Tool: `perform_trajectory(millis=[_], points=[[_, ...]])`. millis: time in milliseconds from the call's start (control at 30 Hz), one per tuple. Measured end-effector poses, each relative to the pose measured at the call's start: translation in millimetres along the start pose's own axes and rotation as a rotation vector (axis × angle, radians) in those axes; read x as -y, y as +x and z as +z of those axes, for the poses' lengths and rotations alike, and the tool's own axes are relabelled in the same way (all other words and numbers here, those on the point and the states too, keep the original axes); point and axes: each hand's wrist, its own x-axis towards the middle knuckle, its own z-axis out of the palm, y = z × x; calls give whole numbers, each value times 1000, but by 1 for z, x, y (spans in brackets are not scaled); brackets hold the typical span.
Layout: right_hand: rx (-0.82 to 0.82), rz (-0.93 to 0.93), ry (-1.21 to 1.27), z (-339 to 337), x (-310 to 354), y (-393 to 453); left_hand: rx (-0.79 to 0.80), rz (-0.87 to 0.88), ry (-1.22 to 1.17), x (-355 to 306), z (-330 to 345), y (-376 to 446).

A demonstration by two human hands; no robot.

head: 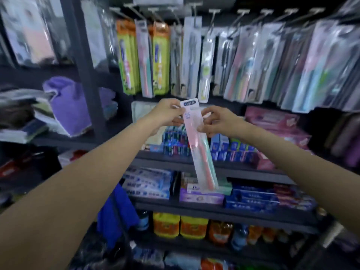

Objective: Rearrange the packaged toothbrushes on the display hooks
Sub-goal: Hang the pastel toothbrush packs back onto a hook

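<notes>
Toothbrush pack [196,141] held out below hook row [214,11], tilted, clear of hanging packs [253,63]; open air all round it. Left hand [165,114] pinches pack's card top, right hand [218,121] grips its right edge. Pack long, flat, clear plastic; pink and green brushes inside. Below hooks, behind pack: shelves [194,162] crowded with toothpaste boxes [243,197].

A tall dark post [85,71] stands up in the shop. Right of the post are dark shelves [214,209] full of boxes [251,197] and yellow tubs [192,227]. Left of the post sits a purple cloth [68,106]. A blue cloth [115,213] hangs below it. The light is dim.
</notes>
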Motion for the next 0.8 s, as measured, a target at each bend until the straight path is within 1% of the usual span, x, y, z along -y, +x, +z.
perform_trajectory(millis=[133, 200, 267, 333, 433, 533, 667, 800], points=[[-77, -34, -142, -45, 19, 1, -82, 90, -14, -47, 17, 20], [-128, -67, -150, -63, 21, 3, -111, 117, -6, -63, 26, 29], [-161, -85, -132, -76, 20, 6, -127, 125, -51, -73, 35, 36], [-167, -76, -95, -84, 16, 8, -103, 97, -99, -75, 44, 41], [-192, -50, -23, -93, 9, 12, -34, 84, -72, -74, 58, 47], [-237, -27, -20, -102, 6, 19, -59, 100, -88, -78, 64, 58], [-382, -23, -60, -114, 7, 31, -76, 150, -79, -90, 70, 75], [-531, -28, -60, -135, 8, 41, -88, 153, -53, -101, 72, 95]])
